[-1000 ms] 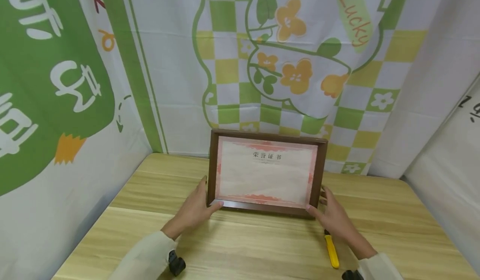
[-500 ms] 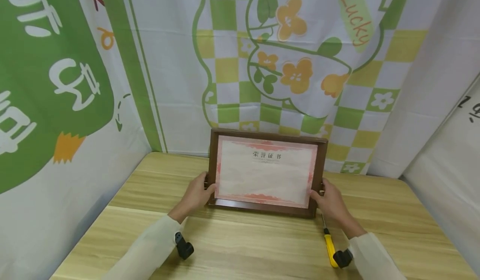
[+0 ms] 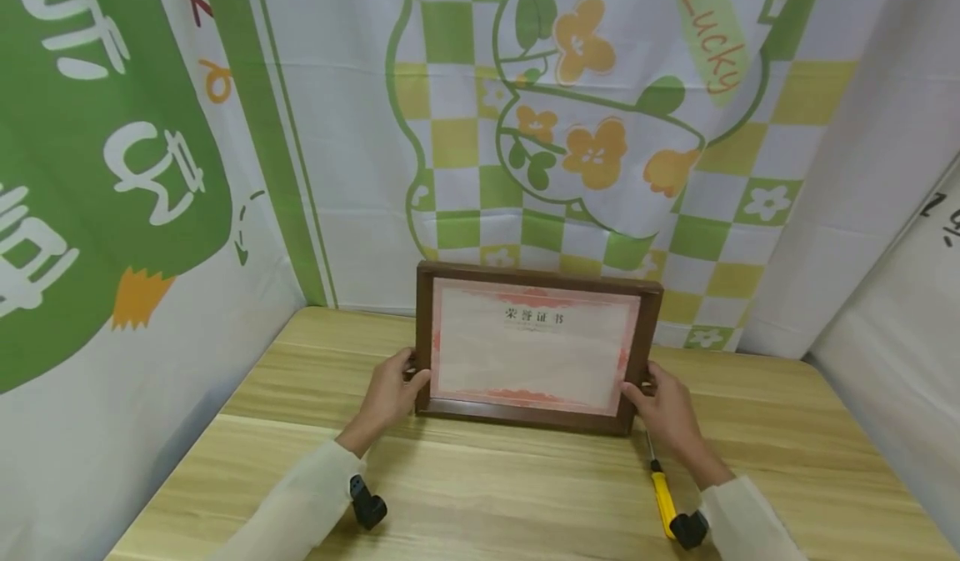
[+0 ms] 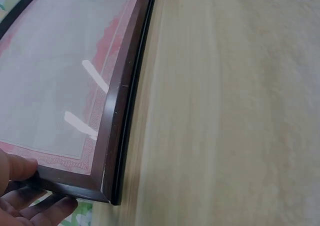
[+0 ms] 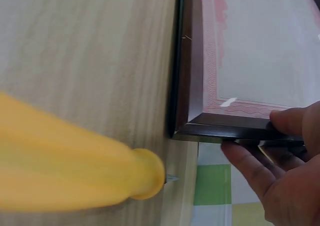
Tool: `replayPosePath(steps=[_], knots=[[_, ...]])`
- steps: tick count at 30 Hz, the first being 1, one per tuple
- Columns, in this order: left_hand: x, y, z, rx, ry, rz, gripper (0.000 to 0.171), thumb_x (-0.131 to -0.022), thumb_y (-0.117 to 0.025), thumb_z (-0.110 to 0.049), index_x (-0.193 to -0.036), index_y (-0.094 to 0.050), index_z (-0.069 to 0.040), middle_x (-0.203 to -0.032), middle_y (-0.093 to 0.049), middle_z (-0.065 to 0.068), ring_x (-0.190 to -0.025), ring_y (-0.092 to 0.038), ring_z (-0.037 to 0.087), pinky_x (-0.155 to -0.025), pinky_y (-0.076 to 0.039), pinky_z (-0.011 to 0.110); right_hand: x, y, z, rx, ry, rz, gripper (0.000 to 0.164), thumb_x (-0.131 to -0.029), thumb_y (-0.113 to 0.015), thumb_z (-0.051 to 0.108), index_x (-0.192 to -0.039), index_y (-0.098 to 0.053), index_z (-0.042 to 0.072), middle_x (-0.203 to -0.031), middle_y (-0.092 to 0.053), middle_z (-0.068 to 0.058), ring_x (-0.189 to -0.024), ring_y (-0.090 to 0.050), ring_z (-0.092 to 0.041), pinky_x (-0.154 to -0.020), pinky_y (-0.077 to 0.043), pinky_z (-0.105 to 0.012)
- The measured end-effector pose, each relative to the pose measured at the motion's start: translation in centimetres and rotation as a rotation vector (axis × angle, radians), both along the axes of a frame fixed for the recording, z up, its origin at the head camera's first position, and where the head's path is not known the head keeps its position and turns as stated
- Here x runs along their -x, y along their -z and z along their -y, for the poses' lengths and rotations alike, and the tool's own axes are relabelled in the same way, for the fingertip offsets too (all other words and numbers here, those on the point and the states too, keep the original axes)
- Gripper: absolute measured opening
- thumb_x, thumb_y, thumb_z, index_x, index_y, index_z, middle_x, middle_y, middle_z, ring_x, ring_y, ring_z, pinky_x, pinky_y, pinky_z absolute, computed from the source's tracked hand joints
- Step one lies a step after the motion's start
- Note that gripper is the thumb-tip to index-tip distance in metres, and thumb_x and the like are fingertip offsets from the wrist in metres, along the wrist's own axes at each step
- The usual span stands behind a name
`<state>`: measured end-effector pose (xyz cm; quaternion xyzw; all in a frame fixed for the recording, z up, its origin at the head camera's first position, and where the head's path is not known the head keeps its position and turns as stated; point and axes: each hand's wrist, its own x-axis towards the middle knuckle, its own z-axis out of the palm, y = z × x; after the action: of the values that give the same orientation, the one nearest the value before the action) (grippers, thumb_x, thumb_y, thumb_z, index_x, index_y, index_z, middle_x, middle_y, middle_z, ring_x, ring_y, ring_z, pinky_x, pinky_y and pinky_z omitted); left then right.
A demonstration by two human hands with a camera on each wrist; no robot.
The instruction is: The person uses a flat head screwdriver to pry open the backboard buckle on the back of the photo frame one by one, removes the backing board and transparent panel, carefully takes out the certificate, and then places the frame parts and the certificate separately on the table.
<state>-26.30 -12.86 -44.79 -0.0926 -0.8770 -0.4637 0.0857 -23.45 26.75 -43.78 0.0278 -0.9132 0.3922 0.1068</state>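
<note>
A brown picture frame (image 3: 538, 422) stands upright on the wooden table, leaning slightly, its long side down. Behind its front shows a certificate (image 3: 532, 361) with a pink border and a line of dark characters near the top. My left hand (image 3: 388, 390) grips the frame's left side low down, thumb on the front and fingers round the back, as the left wrist view also shows. On the opposite side my right hand (image 3: 669, 407) holds it likewise, thumb in front. A screwdriver (image 3: 663, 498) with a yellow handle lies below my right wrist, its shaft toward the frame's lower right corner.
The wooden table (image 3: 465, 494) runs back to a patterned green and white curtain (image 3: 457, 144) close behind the frame. White printed cloth also hangs at the left and right. Black wrist cameras (image 3: 367, 503) sit on both sleeves; the right one overlaps the screwdriver handle.
Both hands have slid up from the frame's lower corners to its sides, thumbs moving off the bottom edge. The frame's top edge now appears slightly wider. The screwdriver has stayed put.
</note>
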Motion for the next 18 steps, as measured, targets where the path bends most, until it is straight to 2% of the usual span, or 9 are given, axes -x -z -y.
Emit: replayPosePath(steps=[6, 12, 18], knots=[[-0.4, 0.3, 0.0, -0.011, 0.001, -0.041, 0.032, -0.089, -0.06, -0.012, -0.118, -0.054, -0.001, -0.115, -0.063, 0.02, -0.107, -0.061, 0.032, -0.082, -0.054, 0.038, -0.2, 0.8, -0.1, -0.041, 0.025, -0.139, 0.036, -0.088, -0.061, 0.018, -0.116, -0.054, -0.003, -0.107, -0.064, -0.025, -0.097, -0.064, -0.038, -0.075, -0.055, -0.04], [-0.9, 0.8, -0.2, -0.032, -0.039, -0.09, 0.028, -0.089, -0.058, -0.009, -0.115, -0.053, -0.002, -0.108, -0.065, 0.017, -0.102, -0.063, 0.032, -0.081, -0.054, 0.038, -0.7, 1.1, 0.5, -0.118, 0.061, -0.284, 0.03, -0.084, -0.067, 0.017, -0.107, -0.059, 0.0, -0.097, -0.068, -0.021, -0.086, -0.067, -0.036, -0.068, -0.055, -0.04], [-1.1, 1.6, -0.2, -0.041, -0.088, -0.186, 0.022, -0.087, -0.061, -0.005, -0.108, -0.055, -0.004, -0.105, -0.067, 0.017, -0.097, -0.066, 0.03, -0.08, -0.054, 0.039, -1.5, 0.9, 0.9, -0.148, 0.084, -0.289, 0.028, -0.082, -0.069, 0.019, -0.1, -0.063, -0.002, -0.091, -0.07, -0.021, -0.077, -0.069, -0.033, -0.059, -0.055, -0.035]])
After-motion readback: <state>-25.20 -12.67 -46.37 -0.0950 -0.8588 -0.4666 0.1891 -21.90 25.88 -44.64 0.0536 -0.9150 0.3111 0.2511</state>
